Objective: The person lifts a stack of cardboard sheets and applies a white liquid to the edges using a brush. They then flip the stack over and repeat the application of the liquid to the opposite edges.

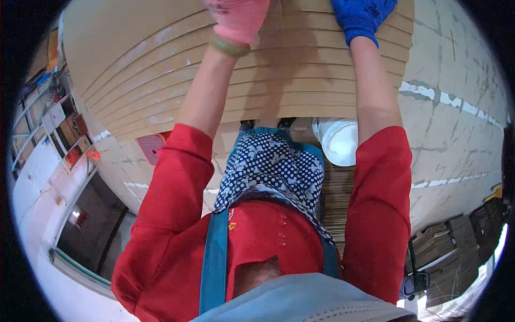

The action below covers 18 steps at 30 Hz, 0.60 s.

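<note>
Both my arms reach straight out ahead, nearly parallel, forearms bare, the left elbow slightly bent. My pink-gloved left hand (238, 19) and blue-gloved right hand (362, 16) sit level with each other, a little apart, backs toward me. My fingertips are cut off from view.

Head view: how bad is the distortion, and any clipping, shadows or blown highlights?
Head view: heavy fisheye, black vignette all round, cardboard stack edges bow into arcs. Head view: left hand and right hand are cropped by the top edge. Head view: soft arm shadows on the stack; white bucket nearly blown out.
</note>
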Tool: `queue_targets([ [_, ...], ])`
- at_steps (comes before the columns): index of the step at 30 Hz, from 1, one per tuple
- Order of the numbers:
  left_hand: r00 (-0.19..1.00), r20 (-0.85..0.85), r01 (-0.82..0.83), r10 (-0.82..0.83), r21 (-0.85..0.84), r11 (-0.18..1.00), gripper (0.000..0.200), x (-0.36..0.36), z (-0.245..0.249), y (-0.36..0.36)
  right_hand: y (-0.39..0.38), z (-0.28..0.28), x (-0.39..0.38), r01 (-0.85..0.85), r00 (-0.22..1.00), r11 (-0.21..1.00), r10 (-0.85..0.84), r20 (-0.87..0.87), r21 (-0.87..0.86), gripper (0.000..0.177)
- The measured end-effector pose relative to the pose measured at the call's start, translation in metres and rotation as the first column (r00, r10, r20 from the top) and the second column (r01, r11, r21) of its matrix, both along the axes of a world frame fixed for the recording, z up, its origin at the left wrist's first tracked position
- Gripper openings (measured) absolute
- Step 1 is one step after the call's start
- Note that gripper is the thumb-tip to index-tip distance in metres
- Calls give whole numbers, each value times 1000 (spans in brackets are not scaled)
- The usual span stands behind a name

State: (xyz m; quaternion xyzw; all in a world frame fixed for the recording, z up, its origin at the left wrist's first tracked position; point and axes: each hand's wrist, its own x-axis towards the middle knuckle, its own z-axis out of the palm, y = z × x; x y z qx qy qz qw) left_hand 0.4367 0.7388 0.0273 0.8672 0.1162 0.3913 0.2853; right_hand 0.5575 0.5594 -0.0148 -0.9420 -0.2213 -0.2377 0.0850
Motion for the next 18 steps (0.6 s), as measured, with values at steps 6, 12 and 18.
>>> queue_targets([
  [6,971,-234,62,-54,25,998,16,-102,-14,-21,1,4,-1,4,1000,1000,-4,-22,-14,58],
  [12,914,-344,-293,217,-186,938,16,-101,15,14,4,7,-2,-12,999,1000,11,-52,-23,59],
  [18,906,5,-423,423,-16,906,17,-70,-40,74,6,11,-4,-10,1000,999,9,-14,-42,58],
])
